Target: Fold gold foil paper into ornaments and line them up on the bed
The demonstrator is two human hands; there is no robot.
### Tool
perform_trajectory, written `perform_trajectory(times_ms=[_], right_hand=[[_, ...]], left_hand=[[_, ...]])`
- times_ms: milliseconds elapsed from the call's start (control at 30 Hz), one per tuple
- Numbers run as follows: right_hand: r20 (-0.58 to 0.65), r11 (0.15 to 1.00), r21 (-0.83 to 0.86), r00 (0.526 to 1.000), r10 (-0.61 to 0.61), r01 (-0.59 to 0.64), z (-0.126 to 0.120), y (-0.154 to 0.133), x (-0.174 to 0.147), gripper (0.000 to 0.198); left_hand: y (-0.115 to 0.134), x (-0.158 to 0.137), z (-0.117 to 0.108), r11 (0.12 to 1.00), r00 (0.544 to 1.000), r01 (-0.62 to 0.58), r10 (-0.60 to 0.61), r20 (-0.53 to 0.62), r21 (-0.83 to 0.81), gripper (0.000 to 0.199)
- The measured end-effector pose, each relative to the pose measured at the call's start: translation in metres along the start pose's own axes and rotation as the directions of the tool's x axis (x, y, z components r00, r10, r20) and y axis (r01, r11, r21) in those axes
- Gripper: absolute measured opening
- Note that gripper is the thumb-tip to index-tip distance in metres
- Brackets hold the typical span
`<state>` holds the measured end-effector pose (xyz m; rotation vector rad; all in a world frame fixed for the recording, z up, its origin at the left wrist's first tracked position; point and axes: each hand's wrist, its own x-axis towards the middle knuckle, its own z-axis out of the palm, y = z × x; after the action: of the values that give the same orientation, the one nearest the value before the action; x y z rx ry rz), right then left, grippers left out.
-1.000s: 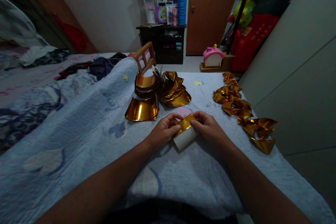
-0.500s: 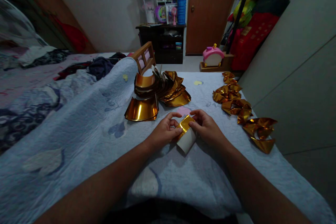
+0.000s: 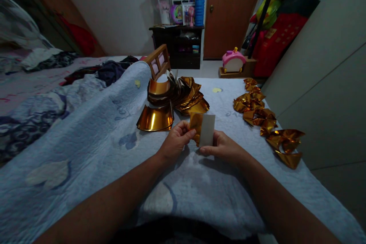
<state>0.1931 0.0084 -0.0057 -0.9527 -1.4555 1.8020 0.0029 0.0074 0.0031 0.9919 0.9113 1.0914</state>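
Observation:
Between my two hands a piece of gold foil paper [image 3: 195,125], with a pale grey-white panel [image 3: 207,130] on its right side, is held up above the bed. My left hand [image 3: 181,137] pinches the gold side between thumb and fingers. The lower part of the pale side is gripped by my right hand [image 3: 224,146], thumb in front and fingers behind. Beyond my hands lies a heap of curved gold foil sheets [image 3: 156,118], fanned out and overlapping. Folded gold foil pieces [image 3: 259,116] run in a line along the bed's right side.
A light blue quilt [image 3: 114,183] covers the bed, its left part raised in a slope. Past the far edge stand a small wooden chair [image 3: 158,61], a dark cabinet [image 3: 175,47] and a pink toy [image 3: 233,61]. A pale wardrobe panel [image 3: 323,84] borders the right side.
The foil piece has been turned upright and raised, its pale panel now facing me on the right. My right hand has moved from its top to its lower right edge.

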Motion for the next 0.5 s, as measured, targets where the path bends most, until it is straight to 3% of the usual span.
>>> perform_trajectory(times_ms=[133,267,500], right_hand=[[-0.044,0.999,-0.033,0.999,-0.009,0.007,0.002,0.003,0.001,0.026],[-0.079,0.998,-0.052,0.996,-0.028,0.024,0.001,-0.001,0.000,0.027],[-0.248,0.997,-0.011,0.966,-0.077,0.077,-0.002,-0.008,0.000,0.028]], left_hand=[[-0.005,0.000,0.000,1.000,0.998,0.017,-0.017,0.066,-0.001,0.040],[-0.007,0.000,-0.001,1.000,0.993,0.023,-0.024,0.116,0.008,0.041],[0.002,-0.002,0.003,0.991,0.995,0.018,-0.031,0.098,0.133,0.036]])
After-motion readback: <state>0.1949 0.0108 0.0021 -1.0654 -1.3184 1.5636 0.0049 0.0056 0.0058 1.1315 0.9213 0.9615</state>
